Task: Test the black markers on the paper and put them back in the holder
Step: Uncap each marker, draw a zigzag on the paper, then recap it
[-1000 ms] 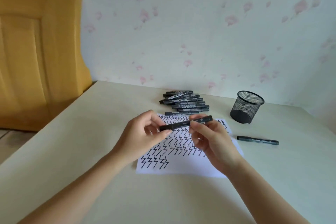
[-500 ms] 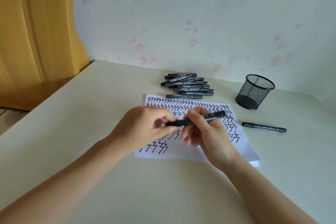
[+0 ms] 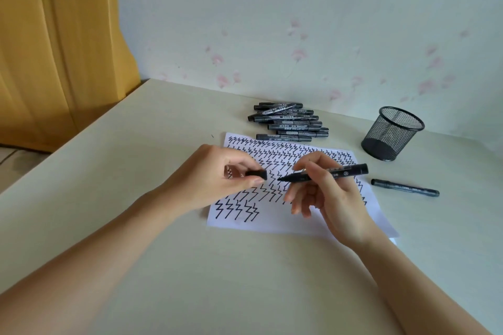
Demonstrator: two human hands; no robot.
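Nearest, above the paper point(image 3: 272, 221): left hand point(image 3: 217, 179) curled, pinching a black marker cap point(image 3: 257, 174) between thumb and fingertips. Just right of it, over the same sheet, right hand point(image 3: 326, 193) gripping the uncapped black marker point(image 3: 326, 173) between thumb and forefinger, tip bared and aimed left toward the cap, a small gap between the two; other fingers loosely bent below. Lying flat on the pale bench point(image 3: 163, 266), the paper itself, covered in rows of black zigzag strokes. To the right of the paper, on the bench, one capped single marker point(image 3: 405, 187), lying flat. Past the paper's far edge, touching or just beside it, a pile of black markers point(image 3: 290, 122). Far right of the paper, upright near the wall, the black wire-mesh holder point(image 3: 392, 134), nothing seen inside. Beyond, floral wallpaper point(image 3: 299, 22); far left of the paper, a yellow wooden door point(image 3: 54, 49).
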